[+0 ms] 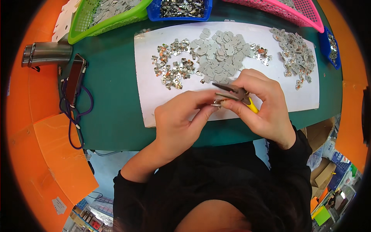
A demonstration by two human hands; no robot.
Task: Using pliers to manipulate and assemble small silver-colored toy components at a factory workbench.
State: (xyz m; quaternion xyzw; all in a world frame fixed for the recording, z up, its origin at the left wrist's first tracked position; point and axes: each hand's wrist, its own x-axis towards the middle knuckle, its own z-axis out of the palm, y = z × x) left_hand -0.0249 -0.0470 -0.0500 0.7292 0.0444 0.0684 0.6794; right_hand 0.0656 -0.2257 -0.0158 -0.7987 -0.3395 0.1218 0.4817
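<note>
My left grip [181, 116] pinched a small, shiny metal part [216, 103], its long axis unclear, just below and left of the dark-steel, yellow-handled pliers [241, 94] that my right grip [264, 102] wrapped; my left seemed nearer. I counted one pliers; the flat grey plates [222, 54] heaped beyond were uncountable.

Pliers [240, 94], dark pointed nose, yellow handle, in the right hand [272, 106]; jaws parted, aimed up-left. Small shiny metal piece [216, 102] pinched at the left hand's [178, 116] fingertips, just beside jaws, partly covered, exact shape too small to tell.
</note>
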